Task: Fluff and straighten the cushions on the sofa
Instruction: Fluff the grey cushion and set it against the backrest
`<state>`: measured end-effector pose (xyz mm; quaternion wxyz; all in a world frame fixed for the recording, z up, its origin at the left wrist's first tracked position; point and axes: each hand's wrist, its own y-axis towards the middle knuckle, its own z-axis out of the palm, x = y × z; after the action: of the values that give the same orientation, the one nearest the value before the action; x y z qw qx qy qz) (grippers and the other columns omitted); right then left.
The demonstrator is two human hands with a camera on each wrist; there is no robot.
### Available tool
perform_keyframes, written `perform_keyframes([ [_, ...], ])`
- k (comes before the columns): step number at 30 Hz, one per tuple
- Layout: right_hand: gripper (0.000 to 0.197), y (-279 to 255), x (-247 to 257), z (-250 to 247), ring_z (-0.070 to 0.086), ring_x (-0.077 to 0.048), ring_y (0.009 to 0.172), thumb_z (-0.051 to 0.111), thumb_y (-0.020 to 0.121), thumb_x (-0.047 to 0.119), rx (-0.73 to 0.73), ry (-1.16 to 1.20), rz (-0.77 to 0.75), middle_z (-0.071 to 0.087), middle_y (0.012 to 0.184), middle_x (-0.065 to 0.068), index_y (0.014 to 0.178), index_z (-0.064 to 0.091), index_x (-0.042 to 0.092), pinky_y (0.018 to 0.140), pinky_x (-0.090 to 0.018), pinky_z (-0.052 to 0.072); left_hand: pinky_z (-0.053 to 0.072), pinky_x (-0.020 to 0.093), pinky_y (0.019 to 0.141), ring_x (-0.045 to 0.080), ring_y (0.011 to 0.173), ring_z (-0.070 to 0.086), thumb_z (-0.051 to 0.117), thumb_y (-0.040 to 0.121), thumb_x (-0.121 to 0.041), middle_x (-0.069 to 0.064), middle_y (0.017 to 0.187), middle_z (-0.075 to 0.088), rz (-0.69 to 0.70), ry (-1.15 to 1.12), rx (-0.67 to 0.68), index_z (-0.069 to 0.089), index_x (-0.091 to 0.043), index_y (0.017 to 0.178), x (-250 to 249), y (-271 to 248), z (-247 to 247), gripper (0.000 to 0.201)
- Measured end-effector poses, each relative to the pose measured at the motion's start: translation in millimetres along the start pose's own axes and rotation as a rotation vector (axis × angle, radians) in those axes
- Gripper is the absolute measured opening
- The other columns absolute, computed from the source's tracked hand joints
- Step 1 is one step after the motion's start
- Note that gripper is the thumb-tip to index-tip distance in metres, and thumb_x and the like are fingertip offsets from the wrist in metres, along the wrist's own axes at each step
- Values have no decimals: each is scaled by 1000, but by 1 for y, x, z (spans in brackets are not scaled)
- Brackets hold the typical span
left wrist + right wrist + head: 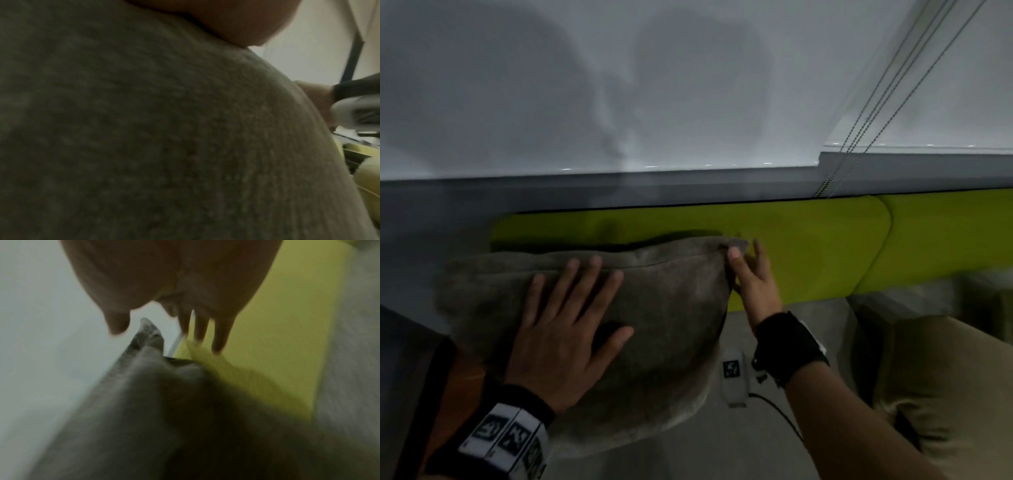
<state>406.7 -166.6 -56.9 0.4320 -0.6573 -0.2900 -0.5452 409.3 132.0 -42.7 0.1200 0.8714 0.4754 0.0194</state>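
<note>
- The left hand (558,346) lies flat on the grey cushion (661,308), fingers (571,274) spread, likely steadying it against the green backrest (808,246).
- The cushion stands tilted on the sofa seat (791,325).
- The right hand (755,284) is at its upper right corner, fingers loosely straight; whether they pinch the corner, I cannot tell.
</note>
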Motion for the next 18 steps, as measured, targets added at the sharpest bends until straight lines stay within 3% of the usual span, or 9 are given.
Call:
perform_keyframes([
  [1, 110, -2, -4, 2, 55, -21, 136, 82, 71, 66, 48, 47, 36, 53, 154, -3, 161, 30, 30, 114, -47, 46, 14, 61, 121, 31, 153, 24, 28, 93, -69, 6, 166, 25, -6, 21, 56, 33, -26, 156, 0, 3, 2, 77],
  [3, 72, 4, -6, 9, 66, -19, 121, 81, 84, 45, 57, -69, 15, 67, 136, -2, 147, 54, 21, 104, -45, 55, 14, 61, 121, 32, 152, 25, 26, 90, -76, 6, 165, 27, -38, 49, 126, 35, -27, 156, 8, 9, 4, 82],
  [5, 33, 17, 0, 13, 71, -21, 107, 77, 92, 38, -41, -178, -57, 76, 115, -4, 117, 74, 16, 95, -49, 59, 14, 60, 122, 32, 151, 27, 26, 90, -76, 6, 164, 29, -42, 77, 146, 36, -25, 155, 17, 13, 6, 84],
  [8, 28, 33, 17, 11, 66, -15, 77, 74, 94, 39, -145, -198, -119, 73, 82, -1, 79, 71, 16, 71, -44, 56, 16, 58, 122, 31, 150, 30, 25, 91, -74, 7, 163, 32, -16, 93, 138, 38, -24, 155, 25, 18, 9, 82],
  [10, 27, 32, 20, 11, 60, -10, 73, 68, 98, 39, -251, -229, -160, 67, 79, 4, 82, 68, 18, 68, -35, 48, 17, 57, 122, 31, 149, 31, 26, 91, -73, 7, 162, 33, -19, 89, 128, 39, -24, 154, 26, 24, 10, 81],
  [13, 22, 5, 18, 9, 61, -18, 105, 61, 102, 34, -459, -290, -458, 65, 113, 0, 118, 64, 18, 95, -43, 52, 19, 57, 121, 32, 148, 34, 30, 90, -71, 8, 161, 36, -44, 64, 91, 43, -23, 152, 26, 26, 12, 79],
  [14, 28, -10, 16, 10, 59, -22, 115, 59, 102, 31, -424, -388, -670, 63, 122, -3, 127, 60, 17, 103, -43, 49, 19, 57, 121, 33, 148, 34, 31, 90, -70, 8, 160, 37, -42, 62, 79, 44, -22, 151, 26, 26, 13, 79],
  [16, 38, -44, 7, 18, 55, -28, 127, 56, 100, 29, -48, -640, -1045, 62, 135, -10, 136, 53, 19, 111, -42, 41, 18, 57, 121, 33, 147, 35, 32, 90, -70, 8, 160, 37, -35, 62, 70, 44, -22, 151, 26, 25, 15, 78],
  [18, 47, -68, -14, 35, 45, -29, 144, 53, 102, 41, 354, -912, -1160, 54, 152, -7, 146, 49, 26, 118, -55, 31, 20, 59, 120, 33, 147, 35, 33, 89, -69, 9, 160, 37, -28, 58, 69, 44, -22, 151, 28, 25, 16, 78],
])
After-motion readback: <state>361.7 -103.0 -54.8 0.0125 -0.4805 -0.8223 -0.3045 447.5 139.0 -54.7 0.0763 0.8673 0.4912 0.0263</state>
